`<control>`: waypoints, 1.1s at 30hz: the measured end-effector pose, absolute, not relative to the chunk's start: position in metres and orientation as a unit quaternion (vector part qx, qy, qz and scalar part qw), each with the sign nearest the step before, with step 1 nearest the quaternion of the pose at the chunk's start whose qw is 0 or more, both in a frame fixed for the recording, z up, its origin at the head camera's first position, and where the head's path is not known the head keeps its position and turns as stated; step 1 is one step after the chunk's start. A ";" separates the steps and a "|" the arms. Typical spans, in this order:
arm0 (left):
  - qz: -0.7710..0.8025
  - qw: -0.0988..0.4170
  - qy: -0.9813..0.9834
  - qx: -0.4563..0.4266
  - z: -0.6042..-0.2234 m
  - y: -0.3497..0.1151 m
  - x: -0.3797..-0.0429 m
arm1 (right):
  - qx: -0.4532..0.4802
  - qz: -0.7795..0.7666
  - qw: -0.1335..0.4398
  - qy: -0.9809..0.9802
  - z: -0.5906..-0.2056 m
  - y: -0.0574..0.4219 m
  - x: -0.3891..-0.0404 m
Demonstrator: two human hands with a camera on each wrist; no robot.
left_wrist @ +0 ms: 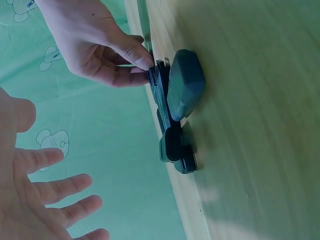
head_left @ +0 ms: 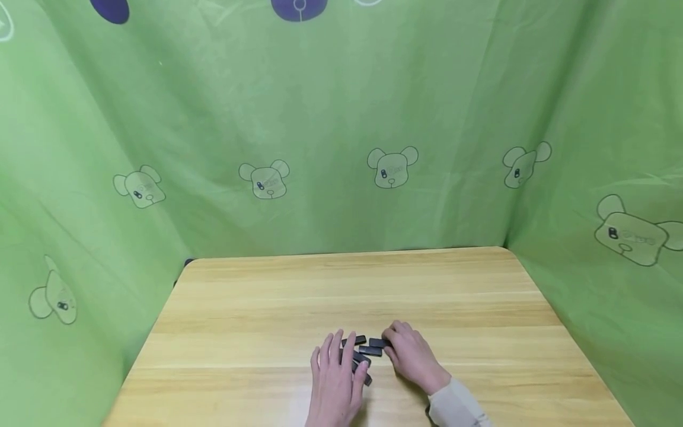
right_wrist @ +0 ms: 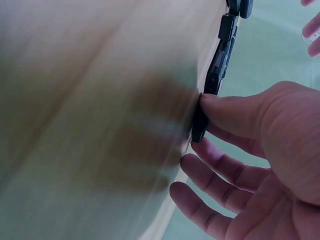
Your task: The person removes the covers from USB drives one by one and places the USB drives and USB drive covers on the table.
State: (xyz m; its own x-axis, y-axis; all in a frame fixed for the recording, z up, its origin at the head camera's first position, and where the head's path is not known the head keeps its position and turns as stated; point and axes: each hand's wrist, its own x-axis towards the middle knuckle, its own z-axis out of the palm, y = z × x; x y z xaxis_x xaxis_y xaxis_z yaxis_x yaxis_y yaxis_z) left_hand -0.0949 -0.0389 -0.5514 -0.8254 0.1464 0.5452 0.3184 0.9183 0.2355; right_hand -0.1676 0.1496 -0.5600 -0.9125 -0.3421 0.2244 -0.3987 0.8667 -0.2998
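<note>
Several small flat black sticks, much like USB sticks, lie in a loose cluster near the front of the table. At the cluster's right side, my right hand (head_left: 415,359) pinches the end of one black stick (head_left: 376,343) between thumb and fingers. The right wrist view shows this stick (right_wrist: 199,124) low against the tabletop. My left hand (head_left: 332,382) hovers over the left part of the cluster, fingers spread and fairly straight. It partly hides the sticks beneath; in the left wrist view its palm (left_wrist: 25,200) holds nothing. Another stick (head_left: 370,351) has a lighter left end.
The wooden table (head_left: 256,308) has rounded far corners. Green cloth (head_left: 331,219) with printed bear heads hangs behind it and along both sides. A small dark object (head_left: 430,414), partly hidden, shows beside the right sleeve (head_left: 456,405).
</note>
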 end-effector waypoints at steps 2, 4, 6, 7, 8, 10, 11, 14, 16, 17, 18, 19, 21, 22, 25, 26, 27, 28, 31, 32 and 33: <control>-0.162 0.266 -0.942 -0.122 -0.552 -0.040 -0.095 | 0.193 0.172 0.083 -0.963 -0.560 0.150 -0.167; -0.162 0.264 -0.943 -0.120 -0.552 -0.040 -0.095 | 0.193 0.169 0.085 -0.963 -0.559 0.150 -0.167; -0.163 0.261 -0.944 -0.117 -0.552 -0.041 -0.095 | 0.193 0.165 0.088 -0.963 -0.558 0.150 -0.167; -0.162 0.261 -0.945 -0.116 -0.552 -0.041 -0.095 | 0.193 0.165 0.090 -0.963 -0.558 0.150 -0.166; -0.162 0.260 -0.945 -0.115 -0.552 -0.041 -0.095 | 0.192 0.165 0.090 -0.963 -0.556 0.150 -0.166; -0.163 0.257 -0.946 -0.112 -0.552 -0.042 -0.094 | 0.187 0.166 0.085 -0.965 -0.555 0.151 -0.166; -0.162 0.256 -0.947 -0.111 -0.552 -0.042 -0.094 | 0.183 0.167 0.081 -0.965 -0.554 0.151 -0.167; -0.163 0.253 -0.947 -0.110 -0.550 -0.043 -0.094 | 0.174 0.172 0.070 -0.967 -0.552 0.152 -0.168; -0.165 0.254 -0.947 -0.111 -0.550 -0.043 -0.095 | 0.170 0.176 0.069 -0.967 -0.551 0.154 -0.169; -0.165 0.256 -0.946 -0.111 -0.550 -0.043 -0.095 | 0.170 0.179 0.072 -0.966 -0.551 0.155 -0.169; -0.166 0.257 -0.945 -0.112 -0.550 -0.044 -0.095 | 0.170 0.180 0.076 -0.966 -0.550 0.155 -0.169; -0.168 0.260 -0.944 -0.112 -0.550 -0.044 -0.096 | 0.170 0.182 0.081 -0.965 -0.550 0.156 -0.169; -0.170 0.264 -0.943 -0.112 -0.550 -0.045 -0.096 | 0.170 0.190 0.086 -0.963 -0.547 0.157 -0.169; -0.170 0.266 -0.942 -0.112 -0.551 -0.045 -0.096 | 0.170 0.195 0.087 -0.962 -0.546 0.157 -0.169; -0.170 0.270 -0.941 -0.110 -0.551 -0.046 -0.096 | 0.158 0.219 0.075 -0.960 -0.542 0.158 -0.170; -0.169 0.272 -0.941 -0.110 -0.552 -0.047 -0.097 | 0.152 0.232 0.068 -0.958 -0.541 0.158 -0.170; -0.169 0.273 -0.941 -0.109 -0.552 -0.047 -0.097 | 0.144 0.243 0.060 -0.957 -0.539 0.159 -0.171; -0.169 0.273 -0.941 -0.109 -0.552 -0.048 -0.097 | 0.137 0.256 0.053 -0.956 -0.538 0.159 -0.172; -0.170 0.275 -0.940 -0.110 -0.551 -0.049 -0.098 | 0.117 0.296 0.034 -0.947 -0.535 0.160 -0.174; -0.169 0.276 -0.940 -0.110 -0.551 -0.049 -0.098 | 0.112 0.309 0.030 -0.944 -0.533 0.160 -0.174; -0.169 0.276 -0.940 -0.110 -0.551 -0.049 -0.098 | 0.107 0.320 0.026 -0.941 -0.532 0.161 -0.175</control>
State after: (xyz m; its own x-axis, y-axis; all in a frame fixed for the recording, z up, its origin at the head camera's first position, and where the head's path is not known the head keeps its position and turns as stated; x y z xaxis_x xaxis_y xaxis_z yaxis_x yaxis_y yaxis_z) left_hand -0.0977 -0.0488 -0.5508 -0.8233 0.1125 0.5563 0.2995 0.9187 0.2574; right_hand -0.1752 0.1608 -0.5318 -0.9758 -0.1849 0.1166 -0.2177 0.7723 -0.5968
